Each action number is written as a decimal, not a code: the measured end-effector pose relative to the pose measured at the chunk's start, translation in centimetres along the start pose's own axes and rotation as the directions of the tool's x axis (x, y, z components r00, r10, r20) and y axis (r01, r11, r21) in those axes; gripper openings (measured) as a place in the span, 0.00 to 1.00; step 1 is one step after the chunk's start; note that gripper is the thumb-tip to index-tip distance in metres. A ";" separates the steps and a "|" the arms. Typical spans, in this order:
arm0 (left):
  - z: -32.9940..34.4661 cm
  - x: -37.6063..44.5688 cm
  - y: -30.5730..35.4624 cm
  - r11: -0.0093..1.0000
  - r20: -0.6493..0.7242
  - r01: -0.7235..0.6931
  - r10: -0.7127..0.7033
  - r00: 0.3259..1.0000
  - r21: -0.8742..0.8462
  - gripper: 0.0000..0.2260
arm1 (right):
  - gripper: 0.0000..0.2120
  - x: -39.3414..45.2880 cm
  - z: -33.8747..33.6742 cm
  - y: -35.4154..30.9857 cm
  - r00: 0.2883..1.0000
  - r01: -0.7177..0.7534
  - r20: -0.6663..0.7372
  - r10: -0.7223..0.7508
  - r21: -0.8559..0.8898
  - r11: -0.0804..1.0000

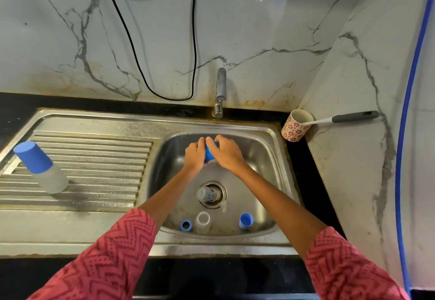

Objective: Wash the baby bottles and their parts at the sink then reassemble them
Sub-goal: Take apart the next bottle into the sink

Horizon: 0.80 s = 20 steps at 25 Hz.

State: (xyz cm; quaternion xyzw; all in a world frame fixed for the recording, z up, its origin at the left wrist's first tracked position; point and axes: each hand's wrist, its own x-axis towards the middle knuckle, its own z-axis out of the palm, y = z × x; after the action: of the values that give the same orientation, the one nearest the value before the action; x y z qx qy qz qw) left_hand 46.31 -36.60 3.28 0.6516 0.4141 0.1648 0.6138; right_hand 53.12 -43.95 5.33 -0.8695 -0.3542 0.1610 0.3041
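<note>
Fingers of both hands curl round a blue cap (209,153), held between them over the far part of the sink basin (263,156). Left hand (195,156) grips its left side, right hand (226,152) its right and top; fingertips of both meet at the cap's far end.

Just beyond the fingers: tap (220,92), spout pointing at them. Whether water runs, cannot tell.

Nearer the person than the fingers: a clear bottle part (207,195) lying on the drain (213,195). Nearer still, along the basin's front wall: blue ring (185,225), clear bottle (203,222) upright just beside it, second blue cap (246,221) apart to the right.

Well left of the fingers: capped bottle (41,166) standing on the ribbed drainboard (94,158).

Right of the fingers, on the counter: patterned cup (297,129) holding a grey-handled brush (341,118).
</note>
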 end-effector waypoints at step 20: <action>-1.8 1.3 -1.9 0.978 -0.121 0.177 -0.191 0.974 -0.114 0.18 | 0.13 -0.6 -0.4 -1.2 0.882 0.391 0.366 -0.299 -0.210 0.896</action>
State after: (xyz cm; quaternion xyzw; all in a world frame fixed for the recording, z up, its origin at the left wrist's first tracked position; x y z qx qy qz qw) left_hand 45.17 -34.63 1.48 0.5659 0.5032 0.1706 0.6304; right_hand 52.24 -43.82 6.44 -0.7871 -0.5686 0.1932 0.1409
